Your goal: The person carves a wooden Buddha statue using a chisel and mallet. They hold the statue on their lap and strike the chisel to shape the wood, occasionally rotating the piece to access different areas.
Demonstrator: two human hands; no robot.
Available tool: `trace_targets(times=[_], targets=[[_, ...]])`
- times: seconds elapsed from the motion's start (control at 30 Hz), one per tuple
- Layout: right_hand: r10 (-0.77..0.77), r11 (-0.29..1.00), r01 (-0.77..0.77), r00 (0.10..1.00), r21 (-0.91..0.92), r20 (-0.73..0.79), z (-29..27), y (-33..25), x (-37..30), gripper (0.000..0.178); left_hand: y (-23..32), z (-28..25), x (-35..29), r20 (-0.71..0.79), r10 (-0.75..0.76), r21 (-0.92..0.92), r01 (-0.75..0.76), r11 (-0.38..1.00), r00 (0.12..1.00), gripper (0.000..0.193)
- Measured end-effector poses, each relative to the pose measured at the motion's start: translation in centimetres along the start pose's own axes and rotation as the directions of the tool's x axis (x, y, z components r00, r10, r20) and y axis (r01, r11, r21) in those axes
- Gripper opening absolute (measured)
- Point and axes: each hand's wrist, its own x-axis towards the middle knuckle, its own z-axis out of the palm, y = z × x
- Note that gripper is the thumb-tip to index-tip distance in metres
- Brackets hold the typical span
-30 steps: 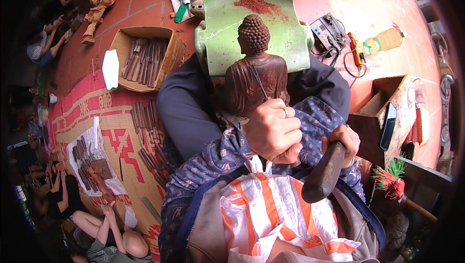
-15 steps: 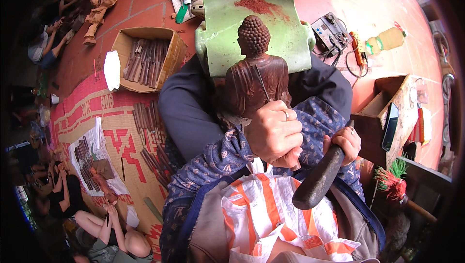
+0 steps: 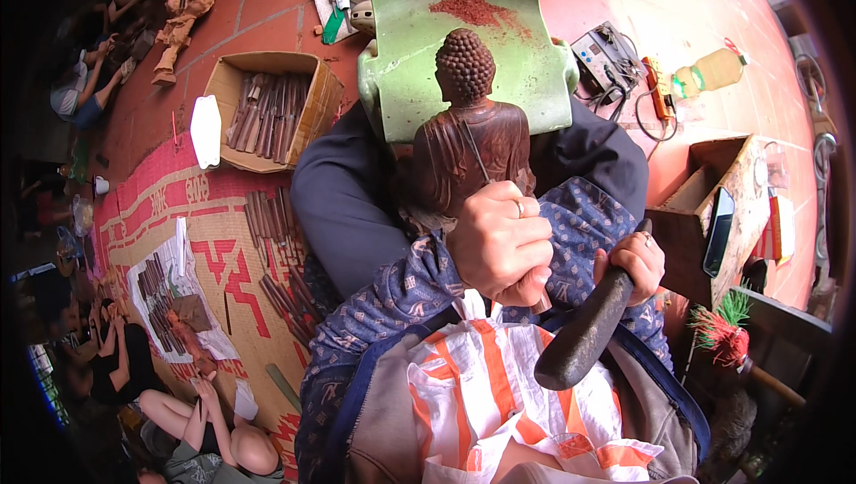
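Note:
A dark brown carved wooden Buddha statue [image 3: 471, 82] sits upright between my knees, its knobbed head toward the far side. My left hand [image 3: 501, 243] is closed around a carving chisel [image 3: 475, 152]. The chisel's thin metal shaft points away from me and its tip meets the robed torso. Most of its handle is hidden in the fist; a bit of the butt shows below. To the right, my right hand [image 3: 637, 263] grips a dark, smooth wooden club-shaped mallet [image 3: 584, 332]. Its thick end hangs toward my lap, apart from the chisel.
Beyond the statue stands a green plastic chair [image 3: 410, 82] with reddish shavings [image 3: 473, 10]. At left are a cardboard box of chisels [image 3: 267, 114] and loose tools [image 3: 272, 225] on a mat. A wooden box [image 3: 700, 216] with a phone stands right. Other people sit at far left.
My left hand has shifted very slightly left, and the chisel's shaft leans a little differently against the statue. The mallet's thick end has dipped slightly.

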Motion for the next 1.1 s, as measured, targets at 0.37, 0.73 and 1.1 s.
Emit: trace_targets(times=[0.37, 0.73, 1.1], targets=[[-0.016, 0.999, 0.015, 0.999, -0.043, -0.028, 0.6, 0.6, -0.9, 0.022, 0.1, 0.1, 0.0, 0.001, -0.031, 0.026, 0.031, 0.999, 1.0, 0.032], [0.052, 0.998, -0.051, 0.997, -0.021, 0.054, -0.1, 0.4, -0.4, 0.022, -0.2, 0.0, 0.2, 0.012, -0.035, 0.047, 0.035, 0.998, 0.999, 0.033], [0.082, 0.997, -0.081, 0.997, 0.015, -0.013, -0.8, 0.1, 0.7, 0.023, -0.2, -0.7, 1.2, -0.029, -0.044, -0.037, 0.042, 0.998, 0.999, 0.034]])
